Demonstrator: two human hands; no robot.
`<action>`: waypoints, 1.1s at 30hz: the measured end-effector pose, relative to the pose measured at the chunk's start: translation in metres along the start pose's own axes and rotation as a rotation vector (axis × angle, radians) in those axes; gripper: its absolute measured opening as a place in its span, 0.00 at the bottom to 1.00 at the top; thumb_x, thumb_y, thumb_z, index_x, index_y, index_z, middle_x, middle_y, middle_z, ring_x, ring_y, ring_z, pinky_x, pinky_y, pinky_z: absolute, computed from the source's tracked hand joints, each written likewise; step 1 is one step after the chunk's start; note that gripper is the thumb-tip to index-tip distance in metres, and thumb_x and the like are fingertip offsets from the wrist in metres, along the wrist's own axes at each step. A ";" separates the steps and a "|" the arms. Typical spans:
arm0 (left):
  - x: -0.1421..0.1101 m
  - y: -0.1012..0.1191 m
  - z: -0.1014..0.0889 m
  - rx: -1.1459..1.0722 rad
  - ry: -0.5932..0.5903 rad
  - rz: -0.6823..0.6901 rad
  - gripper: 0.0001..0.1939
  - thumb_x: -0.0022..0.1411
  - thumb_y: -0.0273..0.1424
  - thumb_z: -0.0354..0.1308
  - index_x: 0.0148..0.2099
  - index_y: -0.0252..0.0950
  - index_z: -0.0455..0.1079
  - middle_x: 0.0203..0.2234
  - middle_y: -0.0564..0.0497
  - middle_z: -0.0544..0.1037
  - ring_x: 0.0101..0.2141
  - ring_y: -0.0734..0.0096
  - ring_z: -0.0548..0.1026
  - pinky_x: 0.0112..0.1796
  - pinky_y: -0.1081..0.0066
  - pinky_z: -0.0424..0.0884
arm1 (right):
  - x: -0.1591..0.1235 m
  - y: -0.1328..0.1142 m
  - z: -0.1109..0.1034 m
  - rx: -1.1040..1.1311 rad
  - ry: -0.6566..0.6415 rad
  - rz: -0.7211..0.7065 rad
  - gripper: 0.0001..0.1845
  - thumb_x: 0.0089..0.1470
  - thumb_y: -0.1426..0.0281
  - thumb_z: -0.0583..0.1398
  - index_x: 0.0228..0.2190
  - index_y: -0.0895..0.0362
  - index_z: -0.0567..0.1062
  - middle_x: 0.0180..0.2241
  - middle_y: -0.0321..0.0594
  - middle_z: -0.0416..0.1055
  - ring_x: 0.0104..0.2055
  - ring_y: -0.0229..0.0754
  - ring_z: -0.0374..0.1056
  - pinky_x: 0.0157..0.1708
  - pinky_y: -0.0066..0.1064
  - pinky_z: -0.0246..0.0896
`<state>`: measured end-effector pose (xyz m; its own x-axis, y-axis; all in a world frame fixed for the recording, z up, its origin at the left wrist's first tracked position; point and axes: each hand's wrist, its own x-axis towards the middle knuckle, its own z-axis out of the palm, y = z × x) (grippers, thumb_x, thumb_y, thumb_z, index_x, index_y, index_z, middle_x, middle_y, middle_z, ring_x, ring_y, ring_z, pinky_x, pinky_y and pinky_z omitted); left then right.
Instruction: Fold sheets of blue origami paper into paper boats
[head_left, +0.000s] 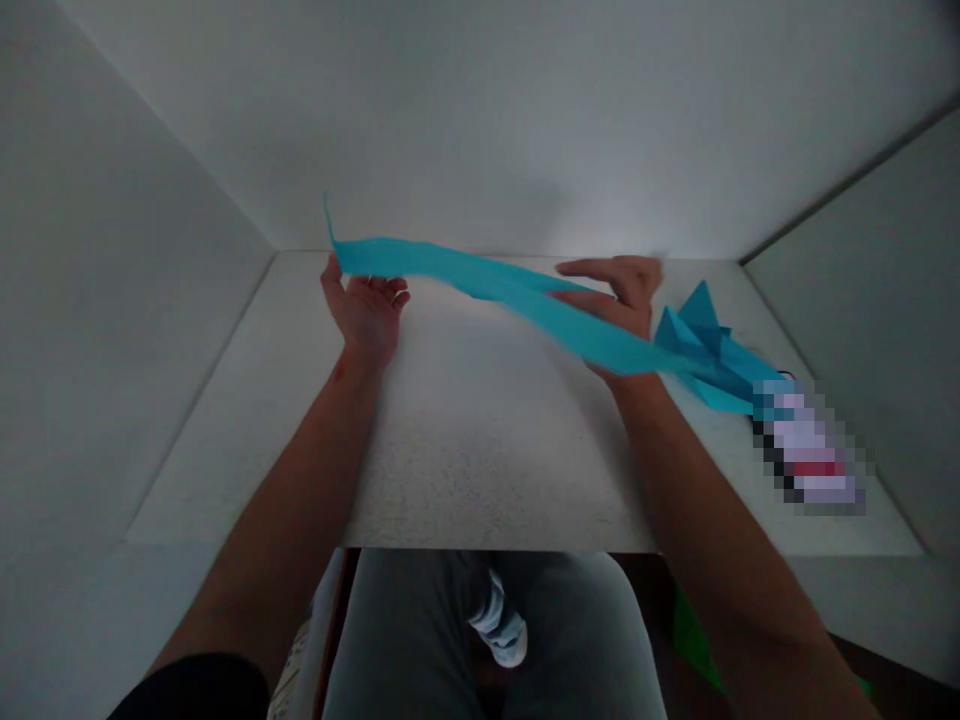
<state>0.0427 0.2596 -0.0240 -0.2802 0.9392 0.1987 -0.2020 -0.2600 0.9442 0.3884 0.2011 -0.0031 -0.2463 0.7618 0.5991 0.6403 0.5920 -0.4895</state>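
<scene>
A long strip of blue paper (435, 262) is stretched between my two hands above the table, slanting down to the right and partly blurred. At its left end, a thin corner sticks up. My left hand (371, 312) holds that end from below, its palm turned up and fingers curled, with some fingertips hidden behind the paper. My right hand (634, 300) is at the other end, its index finger pointing left above the paper and another finger against it. The paper's near part crosses in front of this palm, hiding part of the grip.
Right of my right hand, a folded blue paper shape (701, 340) with pointed flaps lies by a pixelated object (810, 450). The white tabletop (465, 450) meets walls at the back and both sides. My legs (405, 640) are under its front edge.
</scene>
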 end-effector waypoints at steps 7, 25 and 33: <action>-0.012 -0.003 0.007 0.395 -0.175 0.204 0.29 0.75 0.57 0.51 0.38 0.39 0.79 0.34 0.46 0.83 0.39 0.63 0.80 0.44 0.63 0.75 | 0.002 0.004 0.021 -0.018 -0.437 -0.111 0.09 0.68 0.55 0.66 0.40 0.36 0.89 0.70 0.29 0.70 0.72 0.65 0.58 0.70 0.72 0.50; -0.031 0.004 0.004 1.327 -0.472 0.179 0.42 0.59 0.63 0.69 0.63 0.40 0.68 0.64 0.35 0.71 0.65 0.33 0.65 0.66 0.41 0.58 | 0.000 0.045 0.046 0.636 -0.013 0.521 0.47 0.63 0.41 0.66 0.74 0.33 0.54 0.48 0.39 0.78 0.42 0.49 0.80 0.41 0.44 0.82; -0.022 -0.007 -0.001 1.133 -0.350 0.178 0.54 0.52 0.61 0.76 0.70 0.41 0.62 0.61 0.36 0.76 0.62 0.37 0.72 0.65 0.41 0.62 | 0.003 0.027 0.039 0.931 -0.151 0.491 0.71 0.43 0.47 0.81 0.77 0.35 0.51 0.43 0.33 0.85 0.47 0.55 0.83 0.48 0.52 0.83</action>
<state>0.0493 0.2407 -0.0356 0.0851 0.9658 0.2447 0.8038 -0.2117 0.5560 0.3767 0.2300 -0.0395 -0.2411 0.9588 0.1506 -0.0991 0.1300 -0.9865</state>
